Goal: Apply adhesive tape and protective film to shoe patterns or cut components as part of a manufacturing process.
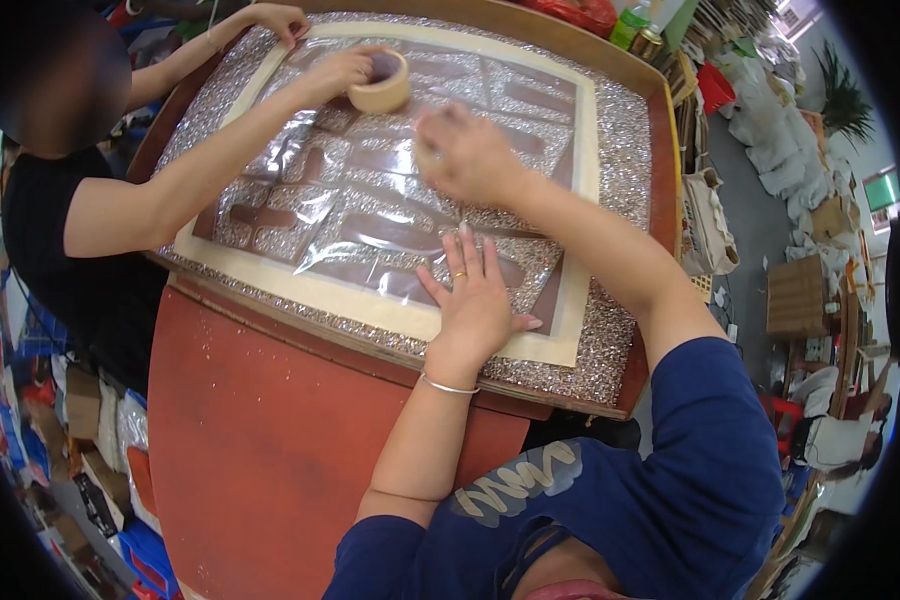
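On clear film (pixel 395 232) rests the left hand (pixel 473 308).

Bright indoor light throws white glare off the clear film (pixel 370 205) toward the left and near edges of the sparkling tabletop (pixel 625 160), motion smears the right hand (pixel 470 155) over its middle, and fisheye distortion bows the tabletop's edges inside black picture corners

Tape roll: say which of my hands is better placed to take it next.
Likely the right hand: it is nearer the tape roll, though blurred. The left hand lies farther off, palm down, fingers spread.
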### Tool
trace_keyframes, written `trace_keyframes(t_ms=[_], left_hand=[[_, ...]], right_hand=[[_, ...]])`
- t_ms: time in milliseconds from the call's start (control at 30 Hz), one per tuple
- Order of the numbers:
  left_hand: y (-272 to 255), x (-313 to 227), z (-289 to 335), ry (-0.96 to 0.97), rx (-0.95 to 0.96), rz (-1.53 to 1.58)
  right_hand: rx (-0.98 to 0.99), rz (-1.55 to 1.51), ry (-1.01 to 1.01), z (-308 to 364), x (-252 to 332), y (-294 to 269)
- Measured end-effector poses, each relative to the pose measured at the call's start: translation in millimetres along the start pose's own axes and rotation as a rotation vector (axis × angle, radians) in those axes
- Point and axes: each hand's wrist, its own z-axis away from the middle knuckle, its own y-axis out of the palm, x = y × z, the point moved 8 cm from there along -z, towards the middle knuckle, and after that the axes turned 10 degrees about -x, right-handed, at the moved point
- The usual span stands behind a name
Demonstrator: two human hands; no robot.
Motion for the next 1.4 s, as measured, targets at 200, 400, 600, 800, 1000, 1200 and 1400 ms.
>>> trace_keyframes(t_ms=[200, 400, 600, 800, 1000, 1200, 1400], left_hand=[[4, 0, -5, 0.013, 0.015, -0.014], [1, -6, -4, 0.047, -0.011, -0.006], [4, -3, -3, 0.02, 0.043, 0.003], [7, 1, -2, 0.017, -0.005, 0.029], [7, -1, -3, 0.072, -0.184, 0.062], [6, -5, -1, 0.054, -0.003, 0.011], [13, 8, 0, 0.061, -0.133, 0.093]], right_hand=[[0.081, 0.041, 0.129, -20, 19, 37], [0.036, 0.081, 0.226, -46, -20, 54], [0.084, -0.262, -0.039, -46, 50, 53], [0.198, -0.196, -0.014, -47, 74, 53], [0.255, -0.199, -0.047, -69, 96, 66], [0.261, -0.364, -0.246, -69, 120, 58], [0.322, -0.485, -0.327, -67, 130, 56]])
